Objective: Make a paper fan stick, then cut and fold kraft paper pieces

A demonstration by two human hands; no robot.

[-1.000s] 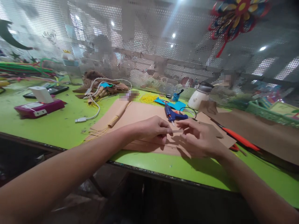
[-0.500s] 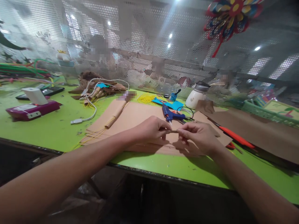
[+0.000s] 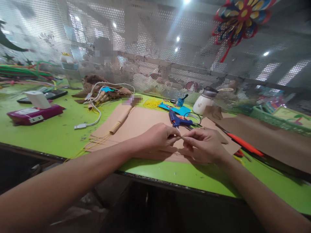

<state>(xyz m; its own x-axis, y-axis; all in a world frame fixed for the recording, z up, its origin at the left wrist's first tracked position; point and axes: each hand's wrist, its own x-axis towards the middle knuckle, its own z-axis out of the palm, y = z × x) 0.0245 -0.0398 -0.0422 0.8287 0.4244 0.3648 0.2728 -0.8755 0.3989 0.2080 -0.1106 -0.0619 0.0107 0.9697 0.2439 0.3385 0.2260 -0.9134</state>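
Note:
Thumb and fingers of my left hand are pinched on a small, thin brown strip that looks like folded paper. My right hand pinches its other end, the fingertips of both hands almost meeting. Most of the strip is hidden by the fingers. Both hands are over a stack of tan paper sheets. Just beyond the fingertips lies a blue hot glue gun, nozzle towards me. Left of the hands, a rolled tan paper piece with yellow strings rests on the stack.
At the left stand a purple power strip with a white charger and a USB cable. Orange-handled scissors and brown paper lie right, near a green basket. A white bottle stands behind.
My fingertips have drawn closer together, so less of the brown strip shows between them. My left hand has shifted slightly to the right.

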